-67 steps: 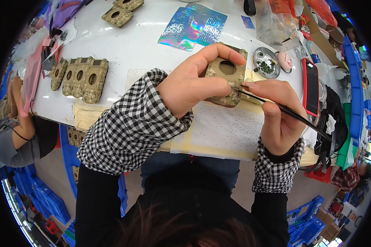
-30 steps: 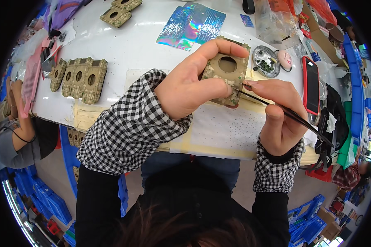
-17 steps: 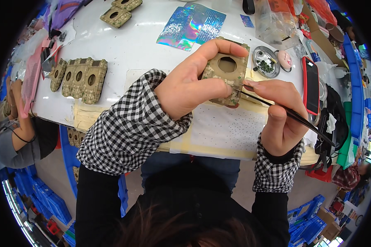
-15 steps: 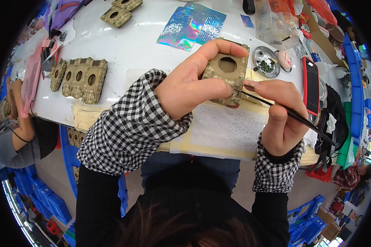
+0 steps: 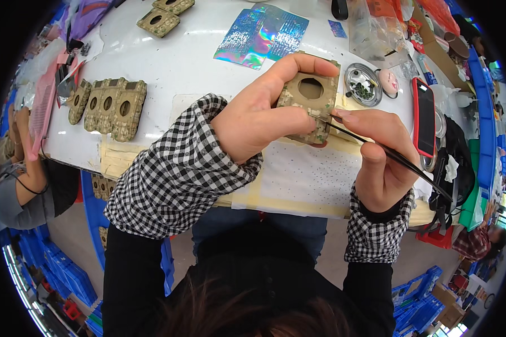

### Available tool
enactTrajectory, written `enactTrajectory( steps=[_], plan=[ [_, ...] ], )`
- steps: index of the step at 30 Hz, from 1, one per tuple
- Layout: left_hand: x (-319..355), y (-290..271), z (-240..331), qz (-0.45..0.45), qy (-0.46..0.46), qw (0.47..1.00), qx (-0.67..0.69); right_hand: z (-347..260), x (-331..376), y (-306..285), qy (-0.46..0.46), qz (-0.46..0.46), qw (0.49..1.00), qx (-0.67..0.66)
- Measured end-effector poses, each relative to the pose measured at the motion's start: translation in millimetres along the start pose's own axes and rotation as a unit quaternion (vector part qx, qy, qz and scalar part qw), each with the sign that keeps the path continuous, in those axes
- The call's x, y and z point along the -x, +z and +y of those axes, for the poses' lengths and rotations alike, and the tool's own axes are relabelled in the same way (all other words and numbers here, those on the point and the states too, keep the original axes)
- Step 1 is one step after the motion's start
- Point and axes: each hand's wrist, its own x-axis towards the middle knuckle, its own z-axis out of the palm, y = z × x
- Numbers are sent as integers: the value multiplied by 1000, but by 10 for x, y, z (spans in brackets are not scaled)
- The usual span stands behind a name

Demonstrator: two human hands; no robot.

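Observation:
My left hand [image 5: 264, 106] grips a camouflage-painted model tank hull [image 5: 320, 90] with a round hole in its top, tilted above the table. Thumb and forefinger press on its two ends. Black tweezers [image 5: 402, 159] sit in my right hand [image 5: 388, 149], their tips at the hull's near right edge, close to my left thumb. Whether the tips pinch a small part is too fine to see. Below the hands lies a white sheet [image 5: 309, 177] dotted with tiny dark specks, edged with yellowish tape.
Several similar hulls [image 5: 128, 112] stand in a row at the left, others [image 5: 158, 22] at the far edge. A round clear dish [image 5: 362, 84] holds small dark green parts. Nearby are a red-cased phone [image 5: 424, 117], holographic sheets [image 5: 261, 36] and plastic bags [image 5: 376, 36]. Another person [image 5: 25, 185] sits at the left.
The rear end of the tweezers and my right fingers have shifted very slightly. My left hand and the hull stay almost still.

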Motion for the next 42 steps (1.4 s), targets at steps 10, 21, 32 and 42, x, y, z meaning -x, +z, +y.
enactTrajectory(
  steps=[10,21,32,42],
  plan=[
    [-2,-6,-2,-3,0,1000,4,4,-4,-3,-8,-5,1000,9],
    [1,-15,-22,-2,13,1000,2,7,-10,23,-10,-2,1000,7],
    [10,16,-27,8,34,999,-18,-1,-22,6,-24,-3,999,29],
    [21,22,-10,6,33,999,-25,0,-17,-15,-19,-4,1000,12]
  ],
)
